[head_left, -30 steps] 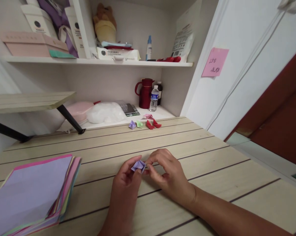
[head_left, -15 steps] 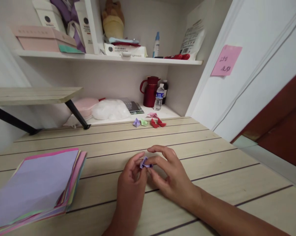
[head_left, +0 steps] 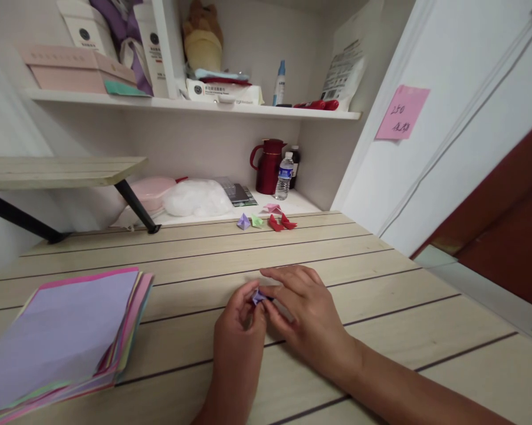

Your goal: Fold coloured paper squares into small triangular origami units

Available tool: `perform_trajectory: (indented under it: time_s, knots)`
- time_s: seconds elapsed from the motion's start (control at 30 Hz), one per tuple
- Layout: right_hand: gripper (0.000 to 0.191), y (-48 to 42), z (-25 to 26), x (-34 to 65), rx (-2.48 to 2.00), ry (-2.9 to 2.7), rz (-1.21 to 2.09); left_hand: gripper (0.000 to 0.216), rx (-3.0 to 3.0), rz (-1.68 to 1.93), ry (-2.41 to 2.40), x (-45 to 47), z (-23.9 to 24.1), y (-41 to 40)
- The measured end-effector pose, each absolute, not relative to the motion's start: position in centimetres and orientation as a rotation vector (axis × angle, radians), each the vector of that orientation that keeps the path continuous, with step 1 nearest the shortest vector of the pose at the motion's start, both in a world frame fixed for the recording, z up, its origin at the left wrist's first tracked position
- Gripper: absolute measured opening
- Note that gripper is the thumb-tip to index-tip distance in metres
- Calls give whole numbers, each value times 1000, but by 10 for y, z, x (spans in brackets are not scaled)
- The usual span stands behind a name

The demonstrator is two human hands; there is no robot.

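Note:
A small folded piece of purple origami paper is pinched between my two hands, just above the wooden table. My left hand grips its left side between thumb and index finger. My right hand holds the right side with thumb and index finger, its other fingers stretched out above. Fingertips cover much of the paper, so its full shape is hidden. Farther back on the table stand small folded paper figures: a purple one, a green one, a pink one and red ones.
To the left lies a stack of coloured paper, purple sheet on top. A raised wooden stand with black legs is behind it. Along the back are a plastic bag, a red thermos jug and a water bottle.
My right index finger and thumb have closed in on the purple paper, and less of it shows. The right hand's other fingers have flattened slightly. The view has shifted a little.

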State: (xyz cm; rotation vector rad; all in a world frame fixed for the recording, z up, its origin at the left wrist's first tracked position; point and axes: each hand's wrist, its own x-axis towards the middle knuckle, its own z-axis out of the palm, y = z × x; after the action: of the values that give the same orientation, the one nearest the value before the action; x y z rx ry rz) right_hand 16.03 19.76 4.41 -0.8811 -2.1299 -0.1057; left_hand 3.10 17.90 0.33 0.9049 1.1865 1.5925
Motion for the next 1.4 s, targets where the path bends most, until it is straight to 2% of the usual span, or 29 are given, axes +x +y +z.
perform_trajectory:
  time_s: [0.3,0.57,0.63,0.77,1.0,1.13,1.27,1.4]
  knots:
    - [16,203,43,160,-900,-2119,6,35,874,1575,1203,36,3,176]
    - [24,204,37,161,-971,-2127,80,48,892,1514,1119,32,11,175]
    - [21,203,37,161,-983,-2085,111,49,946,1487,1135,33,16,172]
    - [13,204,40,162,-1020,-1997,298,50,1018,1431,1153,32,18,169]
    - [18,209,40,165,-1039,-1885,624,45,973,1482,1129,30,11,175]
    - [16,211,42,164,-1058,-1772,784,39,1018,1448,1176,29,8,176]
    - [12,210,46,164,-1072,-1661,971,43,1071,1363,1220,28,9,176]
    - [12,210,48,164,-1039,-1688,945,43,1123,1329,1272,26,14,175]
